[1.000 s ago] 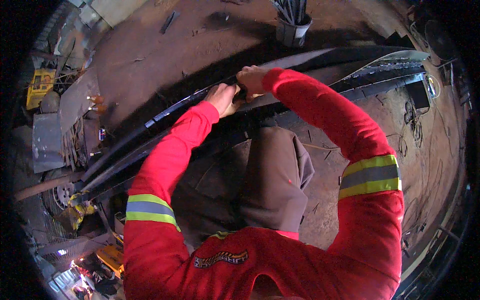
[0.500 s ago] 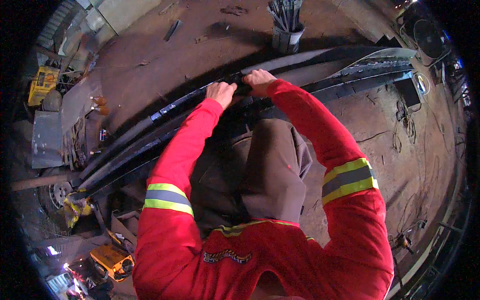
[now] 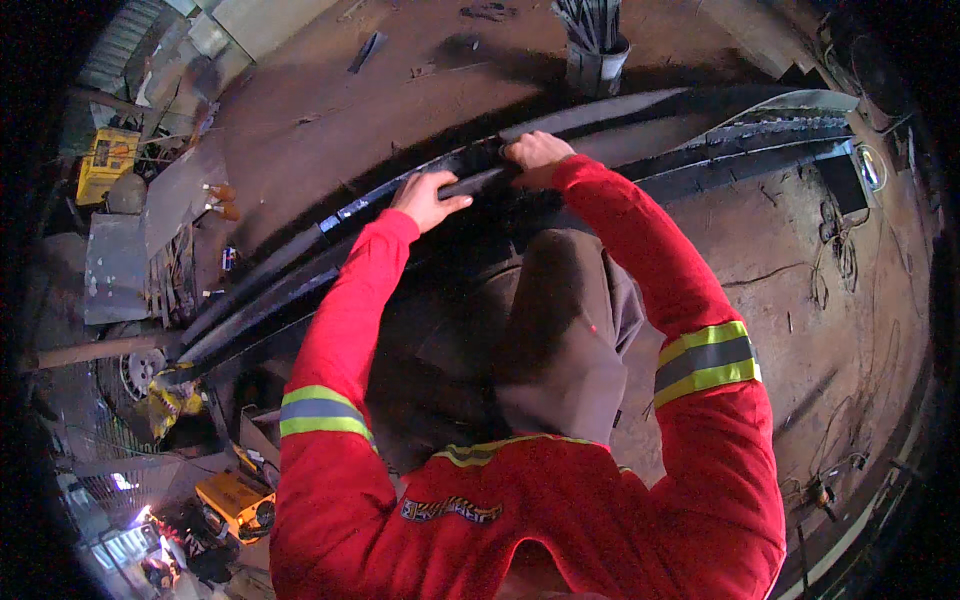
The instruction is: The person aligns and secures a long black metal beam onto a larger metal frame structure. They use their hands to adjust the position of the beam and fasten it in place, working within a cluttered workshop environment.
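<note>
My left hand (image 3: 428,202) is closed round one end of a short, dark, flat strip (image 3: 472,184), its thumb stretched along the near side. The strip runs rightward toward my right hand (image 3: 540,157). That hand has its fingers curled at the far edge of a long, dark metal beam (image 3: 275,262); what lies under its fingertips is hidden. Both hands are over the middle of the beam, which crosses from lower left to upper right in front of my knee. A curved grey plate (image 3: 665,140) lies along its right half.
A bucket of metal rods (image 3: 597,70) stands beyond the beam. At left are a yellow case (image 3: 108,165), a grey sheet (image 3: 114,268) and scrap pieces. An orange machine (image 3: 236,503) sits at lower left, near a bright glow. Cables (image 3: 838,250) lie on the floor at right.
My left hand has moved left and slightly nearer, away from the right hand, and the dark strip now shows between them. The whole view has shifted slightly.
</note>
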`<control>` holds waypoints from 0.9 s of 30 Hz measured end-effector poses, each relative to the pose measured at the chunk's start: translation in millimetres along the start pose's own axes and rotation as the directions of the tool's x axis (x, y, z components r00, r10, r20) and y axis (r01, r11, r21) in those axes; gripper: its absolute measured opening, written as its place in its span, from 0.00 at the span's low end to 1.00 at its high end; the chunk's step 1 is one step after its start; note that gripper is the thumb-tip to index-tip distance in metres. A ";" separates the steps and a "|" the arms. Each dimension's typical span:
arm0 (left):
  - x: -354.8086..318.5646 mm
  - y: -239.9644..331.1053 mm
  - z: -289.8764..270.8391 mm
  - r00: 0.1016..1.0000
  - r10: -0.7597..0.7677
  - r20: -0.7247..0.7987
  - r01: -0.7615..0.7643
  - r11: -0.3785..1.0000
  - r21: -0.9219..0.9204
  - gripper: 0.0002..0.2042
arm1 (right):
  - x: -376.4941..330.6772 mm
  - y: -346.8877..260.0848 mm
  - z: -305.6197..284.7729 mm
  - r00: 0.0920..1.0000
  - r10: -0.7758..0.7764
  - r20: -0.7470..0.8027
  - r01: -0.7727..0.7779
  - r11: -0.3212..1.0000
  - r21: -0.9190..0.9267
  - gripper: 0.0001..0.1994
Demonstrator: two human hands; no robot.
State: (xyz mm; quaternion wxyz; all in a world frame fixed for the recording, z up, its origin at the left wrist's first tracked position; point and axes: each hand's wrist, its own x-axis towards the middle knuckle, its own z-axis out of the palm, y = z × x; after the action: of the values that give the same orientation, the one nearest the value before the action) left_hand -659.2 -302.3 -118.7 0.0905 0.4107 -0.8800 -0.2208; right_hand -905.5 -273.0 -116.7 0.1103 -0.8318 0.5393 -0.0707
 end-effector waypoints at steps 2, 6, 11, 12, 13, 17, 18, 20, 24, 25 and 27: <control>11.1 11.7 7.0 1.000 0.000 -0.022 0.000 0.999 0.035 0.19 | -0.2 2.2 4.3 0.999 -0.009 -0.032 0.008 1.000 -0.026 0.16; 19.6 33.5 21.0 0.996 0.005 -0.088 0.017 0.968 0.250 0.17 | 1.1 8.3 14.6 0.999 -0.014 -0.040 0.012 0.999 -0.042 0.16; 19.5 32.8 26.8 0.992 0.060 -0.107 -0.009 0.905 0.426 0.16 | 0.5 8.1 17.4 0.992 -0.066 -0.111 0.058 0.996 -0.075 0.15; 20.3 34.8 28.5 0.990 0.063 -0.128 0.002 0.891 0.454 0.16 | 1.6 8.7 20.0 0.990 -0.075 -0.116 0.066 0.995 -0.080 0.16; 22.8 36.1 28.7 0.991 0.040 -0.128 0.023 0.891 0.454 0.16 | 3.4 11.0 21.4 0.989 -0.083 -0.123 0.072 0.993 -0.092 0.16; 27.4 30.6 20.8 0.998 -0.007 -0.064 0.027 0.946 0.322 0.17 | 3.0 15.8 28.0 0.977 -0.096 -0.188 0.071 0.988 -0.138 0.16; 20.9 19.9 7.9 1.000 -0.029 -0.003 0.029 0.987 0.156 0.17 | 3.4 17.1 24.5 0.981 -0.086 -0.172 0.060 0.987 -0.149 0.16; 7.1 -1.6 -4.6 0.990 -0.118 0.079 0.134 0.963 -0.235 0.18 | 2.5 5.7 21.5 0.989 -0.074 -0.126 0.056 0.988 -0.145 0.16; 16.0 15.4 2.1 1.000 -0.022 0.007 0.022 0.999 0.030 0.18 | -1.7 4.7 14.9 0.982 -0.078 -0.175 0.070 0.996 -0.053 0.13; 26.0 24.9 11.0 0.995 0.065 -0.069 -0.052 0.981 0.185 0.17 | 1.0 17.0 23.1 0.941 -0.189 -0.281 0.165 0.980 -0.107 0.13; 27.3 42.9 21.8 0.991 0.046 -0.129 0.002 0.937 0.348 0.16 | 5.1 14.9 29.6 0.989 -0.041 -0.139 0.026 0.994 -0.103 0.20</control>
State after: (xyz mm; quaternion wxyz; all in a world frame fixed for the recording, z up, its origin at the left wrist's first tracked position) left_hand -713.6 -292.0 -118.8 0.0784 0.4243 -0.9015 -0.0325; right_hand -909.5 -280.4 -149.2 0.0284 -0.8382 0.5346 -0.1036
